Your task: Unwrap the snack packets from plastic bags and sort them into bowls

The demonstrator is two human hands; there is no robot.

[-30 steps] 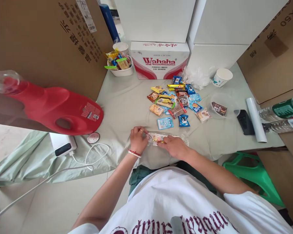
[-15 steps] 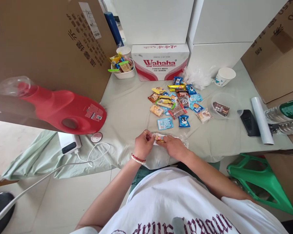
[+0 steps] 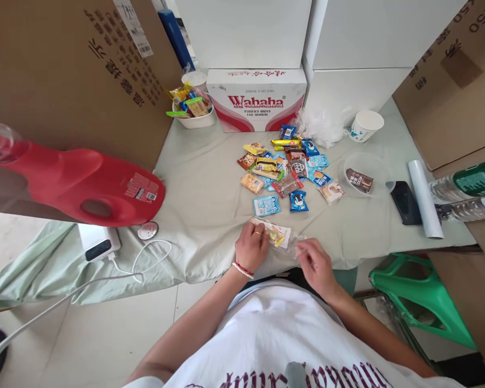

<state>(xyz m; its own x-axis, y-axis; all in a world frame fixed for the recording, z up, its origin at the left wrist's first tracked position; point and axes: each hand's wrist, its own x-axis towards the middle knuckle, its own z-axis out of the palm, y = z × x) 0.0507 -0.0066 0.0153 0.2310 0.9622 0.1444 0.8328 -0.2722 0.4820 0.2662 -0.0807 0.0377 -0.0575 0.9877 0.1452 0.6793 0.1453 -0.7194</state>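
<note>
A white and yellow snack packet [image 3: 281,236] lies near the table's front edge, with a clear plastic bag [image 3: 291,249] around or under it; I cannot tell which. My left hand [image 3: 251,249], fingers curled, presses on the packet's left end and covers part of it. Thumb and fingers of my right hand [image 3: 317,265] are closed at the right end of the plastic bag. Just beyond the hands, a light-blue packet [image 3: 267,205] and a dark-blue packet [image 3: 298,201] border a pile of wrapped snacks [image 3: 289,183].
A clear round bowl [image 3: 382,171] holds a brown packet. A paper cup [image 3: 366,126], crumpled plastic bags [image 3: 321,126] and a Wahaha box [image 3: 256,102] stand behind. A white basket of snacks [image 3: 198,119] and red jug [image 3: 105,188] are left; a white roll [image 3: 425,199] is right.
My right hand has moved off the packet to the right, onto the bag's end. My left hand has shifted onto the packet's left part, and more of the packet shows.
</note>
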